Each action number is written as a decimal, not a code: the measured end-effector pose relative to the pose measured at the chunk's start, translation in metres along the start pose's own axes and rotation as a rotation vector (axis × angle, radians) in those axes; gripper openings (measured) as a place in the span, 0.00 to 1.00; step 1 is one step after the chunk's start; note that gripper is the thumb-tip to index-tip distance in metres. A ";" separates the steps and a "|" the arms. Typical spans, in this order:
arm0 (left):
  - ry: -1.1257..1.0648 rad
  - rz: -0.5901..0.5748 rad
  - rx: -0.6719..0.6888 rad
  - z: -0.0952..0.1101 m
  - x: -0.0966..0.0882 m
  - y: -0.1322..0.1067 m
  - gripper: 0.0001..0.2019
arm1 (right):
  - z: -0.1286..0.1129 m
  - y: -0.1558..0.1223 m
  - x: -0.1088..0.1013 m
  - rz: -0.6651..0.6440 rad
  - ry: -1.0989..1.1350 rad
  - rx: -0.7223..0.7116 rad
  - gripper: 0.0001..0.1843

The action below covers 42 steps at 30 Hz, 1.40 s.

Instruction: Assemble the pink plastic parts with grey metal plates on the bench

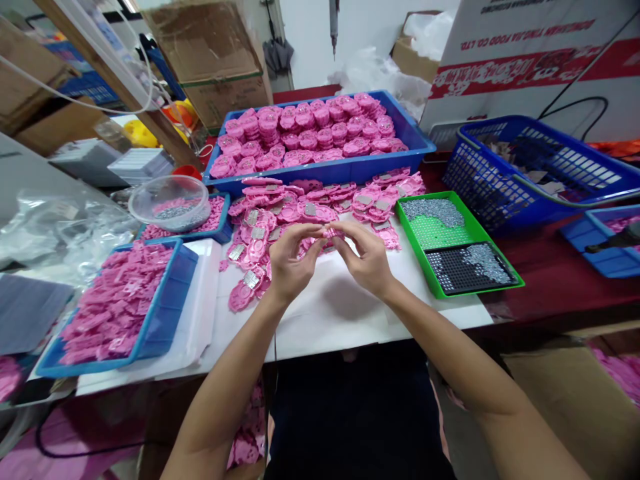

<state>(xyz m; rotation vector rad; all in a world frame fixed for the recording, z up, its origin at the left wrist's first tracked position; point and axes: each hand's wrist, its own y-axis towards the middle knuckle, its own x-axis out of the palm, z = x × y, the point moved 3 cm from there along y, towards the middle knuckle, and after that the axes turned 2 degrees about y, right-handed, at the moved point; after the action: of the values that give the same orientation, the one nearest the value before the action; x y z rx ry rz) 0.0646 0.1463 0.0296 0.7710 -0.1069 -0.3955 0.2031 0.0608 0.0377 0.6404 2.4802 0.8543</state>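
Between the fingertips of the left hand [294, 261] and the right hand [369, 261], both pinching it, a small pink piece [332, 232] sits raised above the white work surface [310, 323], mostly hidden by the fingers. Just beyond lies a loose heap of pink parts [257, 247]; right of it, a green tray [443, 236] holds small metallic pieces. A blue bin [167, 320] of pink pieces stands at left, a long blue tray [320, 175] of stacked pink parts behind the heap. Farther back are cardboard boxes [205, 43] and a hanging tool [334, 23].
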 end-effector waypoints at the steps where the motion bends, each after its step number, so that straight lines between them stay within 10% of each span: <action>1: 0.028 0.001 0.035 -0.001 0.000 -0.001 0.12 | 0.001 0.001 0.000 -0.031 0.040 0.028 0.13; 19: 0.080 0.074 0.128 0.006 0.005 -0.009 0.11 | -0.010 -0.002 0.009 -0.047 0.071 0.073 0.05; 42: 0.034 -0.147 -0.061 0.000 -0.006 0.012 0.06 | -0.009 0.009 -0.016 -0.128 0.035 0.117 0.14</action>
<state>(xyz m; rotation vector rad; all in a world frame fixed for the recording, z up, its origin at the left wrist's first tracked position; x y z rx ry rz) 0.0630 0.1560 0.0383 0.7271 -0.0057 -0.5229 0.2133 0.0540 0.0540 0.5029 2.5857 0.6820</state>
